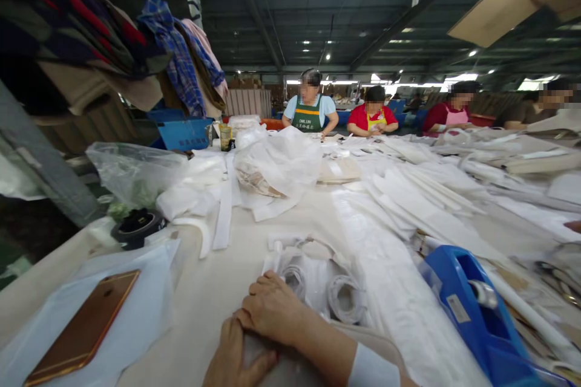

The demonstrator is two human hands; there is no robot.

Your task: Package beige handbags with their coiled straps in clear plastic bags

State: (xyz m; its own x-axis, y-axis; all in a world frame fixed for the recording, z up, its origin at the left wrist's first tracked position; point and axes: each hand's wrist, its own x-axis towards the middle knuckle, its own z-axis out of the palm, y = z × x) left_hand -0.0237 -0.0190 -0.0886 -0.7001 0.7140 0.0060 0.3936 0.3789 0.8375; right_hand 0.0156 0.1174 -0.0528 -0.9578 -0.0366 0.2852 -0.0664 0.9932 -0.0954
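Observation:
Both hands are together low in the middle, at the left side of a beige piece [374, 338] partly covered by clear plastic. My right hand [275, 308] reaches across from the right with fingers bent and closed; whatever is in them is hidden. Against its fingertips is my left hand [231, 344], fingers curled together, thumb stretched right over the plastic. What the left fingers pinch cannot be made out. Just beyond the right hand lie two coils in whitish wrapping, a left coil [294, 278] and a right coil [345, 299], with a thin curved band [318, 242] behind.
A phone [86, 326] lies on white sheets at left, near a black round holder [138, 227]. A blue tape dispenser [476, 308] stands at right. White wrapping [281, 163] and strips cover the table's far side, where a co-worker in a green apron [308, 115] and several others sit.

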